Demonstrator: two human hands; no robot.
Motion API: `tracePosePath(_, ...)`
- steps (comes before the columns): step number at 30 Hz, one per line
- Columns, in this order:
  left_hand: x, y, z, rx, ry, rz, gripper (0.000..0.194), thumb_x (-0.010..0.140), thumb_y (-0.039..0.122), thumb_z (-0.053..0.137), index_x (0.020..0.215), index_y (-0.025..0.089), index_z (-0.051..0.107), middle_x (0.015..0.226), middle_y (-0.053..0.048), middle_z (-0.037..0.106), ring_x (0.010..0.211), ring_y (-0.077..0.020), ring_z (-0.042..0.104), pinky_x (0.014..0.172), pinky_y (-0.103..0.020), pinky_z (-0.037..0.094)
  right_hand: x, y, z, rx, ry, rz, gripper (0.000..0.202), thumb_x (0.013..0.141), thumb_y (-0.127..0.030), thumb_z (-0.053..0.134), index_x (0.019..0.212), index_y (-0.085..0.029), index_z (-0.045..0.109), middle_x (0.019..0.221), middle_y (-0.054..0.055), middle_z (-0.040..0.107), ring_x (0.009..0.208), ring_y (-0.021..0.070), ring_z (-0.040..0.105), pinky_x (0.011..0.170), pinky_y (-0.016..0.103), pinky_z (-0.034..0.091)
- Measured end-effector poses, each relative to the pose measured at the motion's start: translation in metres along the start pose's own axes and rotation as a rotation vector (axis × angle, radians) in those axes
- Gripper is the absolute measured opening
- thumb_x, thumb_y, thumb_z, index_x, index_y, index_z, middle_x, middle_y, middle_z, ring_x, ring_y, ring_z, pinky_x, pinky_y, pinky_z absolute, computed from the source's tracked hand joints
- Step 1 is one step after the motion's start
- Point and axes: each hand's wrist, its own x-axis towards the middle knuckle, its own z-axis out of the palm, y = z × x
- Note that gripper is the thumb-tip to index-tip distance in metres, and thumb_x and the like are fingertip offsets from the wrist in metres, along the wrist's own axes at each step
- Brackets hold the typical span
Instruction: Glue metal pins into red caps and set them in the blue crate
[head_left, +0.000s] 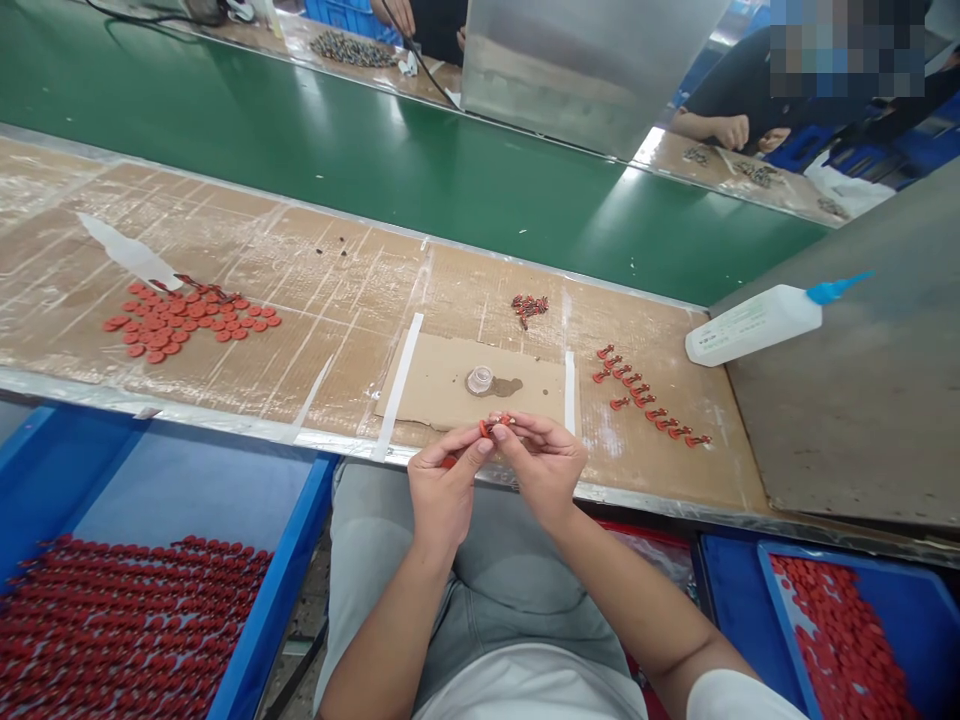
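Observation:
At the table's front edge my left hand (444, 485) pinches a small red disc (484, 429). A second bit of red shows between that hand's lower fingers. My right hand (546, 465) is closed on a small dark-and-red stem-like part (502, 421) that meets the disc; the fingers hide much of both. Just beyond my fingertips, a small clear cup (479, 380) sits on a taped cardboard sheet (427, 375) beside a wet brown stain (507, 386). Behind the sheet lies a little pile of dark-and-red parts (529, 308).
Several discs with upright stems (643, 393) stand in rows at right, near a white squeeze bottle (757, 325). Loose red discs (161, 325) lie at left. Blue trays (281, 590) flank my legs. Beyond the green belt (360, 150), other people's hands (731, 132) work.

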Motion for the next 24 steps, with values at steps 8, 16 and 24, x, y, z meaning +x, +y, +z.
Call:
tracePosePath(8,-0.001,-0.002,0.002,-0.020,-0.036,-0.108,0.016,0.071,0.022,0.074,0.087,0.018,0.075,0.102,-0.007,0.076,0.089,-0.0154,0.072,0.081,-0.024,0.057,0.001,-0.016,-0.026,0.056,0.110,-0.005,0.021,0.068,-0.023,0.080,0.087,-0.021,0.071,0.079,0.002,0.076,0.073,0.0178,0.073,0.071,0.031,0.062)
tracePosePath(16,0.003,0.002,0.005,-0.168,0.007,-0.343,0.030,0.084,0.034,0.055,0.086,0.011,0.074,0.095,-0.010,0.076,0.096,-0.0171,0.070,0.083,-0.022,0.057,-0.002,-0.043,-0.140,-0.523,0.520,-0.330,0.025,0.069,-0.028,0.079,0.090,-0.016,0.070,0.080,0.007,0.075,0.071,0.0196,0.072,0.070,0.034,0.059)
tracePosePath(24,0.000,-0.001,0.008,-0.236,-0.046,-0.449,0.032,0.081,0.029,0.051,0.088,0.007,0.073,0.100,-0.015,0.075,0.103,-0.0208,0.068,0.087,-0.025,0.056,-0.001,-0.034,-0.242,-1.228,0.571,-0.246,0.031,0.077,-0.041,0.068,0.098,-0.019,0.071,0.084,0.006,0.075,0.071,0.0182,0.070,0.074,0.031,0.055)
